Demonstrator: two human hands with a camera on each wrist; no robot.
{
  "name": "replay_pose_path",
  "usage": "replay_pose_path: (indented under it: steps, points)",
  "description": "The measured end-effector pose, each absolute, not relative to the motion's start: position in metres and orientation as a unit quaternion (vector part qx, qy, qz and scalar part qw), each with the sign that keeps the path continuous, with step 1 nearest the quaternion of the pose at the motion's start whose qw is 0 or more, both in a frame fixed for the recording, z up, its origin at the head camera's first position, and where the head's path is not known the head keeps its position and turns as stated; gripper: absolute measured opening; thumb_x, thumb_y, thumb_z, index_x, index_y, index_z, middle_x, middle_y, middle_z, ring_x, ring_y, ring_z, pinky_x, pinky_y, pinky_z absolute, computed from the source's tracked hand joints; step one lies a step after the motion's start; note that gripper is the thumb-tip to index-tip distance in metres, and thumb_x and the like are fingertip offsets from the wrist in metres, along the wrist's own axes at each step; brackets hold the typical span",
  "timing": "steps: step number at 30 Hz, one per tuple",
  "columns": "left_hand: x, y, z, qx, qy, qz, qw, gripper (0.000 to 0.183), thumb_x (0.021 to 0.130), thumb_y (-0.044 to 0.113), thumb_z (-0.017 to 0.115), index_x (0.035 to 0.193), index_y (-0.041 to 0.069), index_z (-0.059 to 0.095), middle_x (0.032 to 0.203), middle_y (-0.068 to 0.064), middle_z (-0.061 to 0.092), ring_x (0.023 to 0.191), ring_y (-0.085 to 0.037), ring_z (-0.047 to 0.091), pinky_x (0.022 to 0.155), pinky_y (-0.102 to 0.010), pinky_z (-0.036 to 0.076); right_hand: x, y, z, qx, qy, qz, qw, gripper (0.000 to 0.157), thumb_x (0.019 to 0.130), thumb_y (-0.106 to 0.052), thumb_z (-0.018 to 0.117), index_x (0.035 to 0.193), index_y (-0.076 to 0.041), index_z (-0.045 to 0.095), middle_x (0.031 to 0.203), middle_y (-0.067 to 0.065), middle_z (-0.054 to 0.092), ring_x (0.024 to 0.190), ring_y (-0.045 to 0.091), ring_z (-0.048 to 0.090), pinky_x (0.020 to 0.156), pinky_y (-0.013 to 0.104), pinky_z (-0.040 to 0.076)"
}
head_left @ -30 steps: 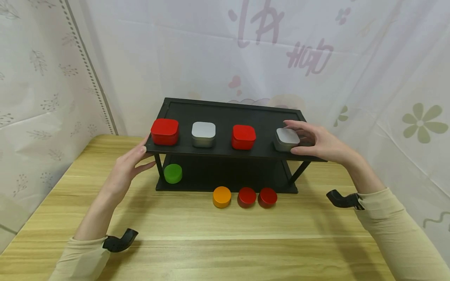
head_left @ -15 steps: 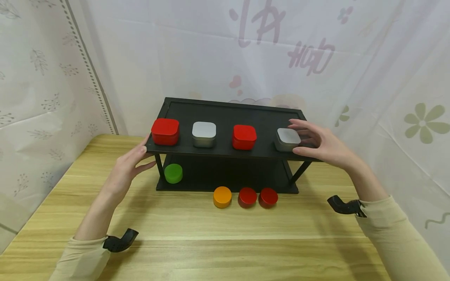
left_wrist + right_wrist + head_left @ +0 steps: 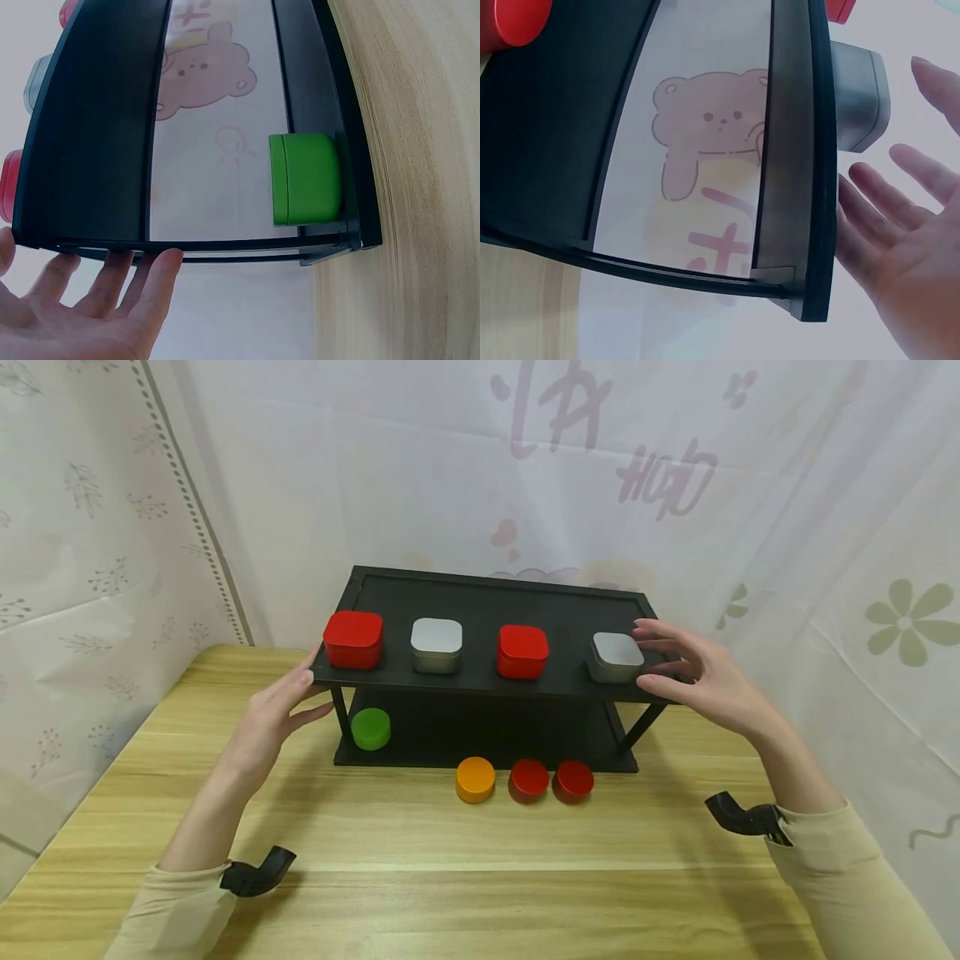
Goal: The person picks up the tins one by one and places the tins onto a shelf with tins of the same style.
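A black two-tier shelf (image 3: 480, 602) stands on the table. Its top board bears a row of square lidded tins: a red tin (image 3: 353, 640), a silver tin (image 3: 437, 646), a smaller red tin (image 3: 522, 652) and a silver tin (image 3: 615, 657) at the right end. My left hand (image 3: 270, 710) holds the shelf's left end, thumb at the top board's corner and a finger lower down; in the left wrist view its fingertips touch the side edge. My right hand (image 3: 701, 681) is beside the right-end silver tin, fingers spread and slightly bent, holding nothing, with a small gap.
A green lidded container (image 3: 371, 729) sits on the lower board's left end. In front of the shelf, on the wooden table (image 3: 480, 877), are an orange round container (image 3: 475, 780) and two red round containers (image 3: 528, 781). A printed white curtain (image 3: 465, 468) hangs behind.
My right hand has drawn away from the right-end silver tin, moving rightward, and its fingers have parted from it. The tin stays in place. My left hand remains on the shelf end.
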State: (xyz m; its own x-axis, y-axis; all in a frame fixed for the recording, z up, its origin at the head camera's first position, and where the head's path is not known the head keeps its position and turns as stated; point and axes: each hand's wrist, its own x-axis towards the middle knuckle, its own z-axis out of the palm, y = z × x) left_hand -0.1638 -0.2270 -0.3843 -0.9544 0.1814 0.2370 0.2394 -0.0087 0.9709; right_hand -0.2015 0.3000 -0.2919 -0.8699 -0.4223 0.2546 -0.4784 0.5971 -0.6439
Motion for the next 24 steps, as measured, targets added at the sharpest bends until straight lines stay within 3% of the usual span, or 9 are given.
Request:
replay_pose_path:
  steps: [8,17,24]
  points:
    - [-0.164,-0.228,-0.386,-0.151,-0.701,-0.696,0.022,0.052,0.112,0.033,0.042,0.161,0.019,0.034,0.172,-0.001,0.025,0.129,0.003,0.055,0.098,-0.015,0.056,-0.19,0.299,-0.29,0.251,-0.894,0.367,0.057,0.068,0.096,-0.008,0.072,0.154,-0.03,0.046,0.152,0.009,0.053,0.129,0.0,0.057,0.096,0.01,0.053]
    - [-0.164,-0.227,-0.386,-0.15,-0.698,-0.7,0.022,0.052,0.112,0.032,0.043,0.161,0.018,0.035,0.172,0.0,0.026,0.128,0.001,0.056,0.098,-0.016,0.057,-0.174,0.296,-0.287,0.251,-0.892,0.366,0.09,0.067,0.093,-0.003,0.074,0.151,-0.025,0.051,0.145,-0.008,0.057,0.122,0.013,0.062,0.093,0.011,0.055]
    - [-0.164,-0.227,-0.385,-0.151,-0.7,-0.698,0.021,0.052,0.112,0.033,0.043,0.161,0.019,0.035,0.172,0.0,0.025,0.129,0.0,0.055,0.098,-0.016,0.057,-0.162,0.291,-0.288,0.282,-0.869,0.386,0.131,0.067,0.086,0.01,0.075,0.147,-0.012,0.056,0.137,0.003,0.063,0.116,0.016,0.063,0.093,0.014,0.057]
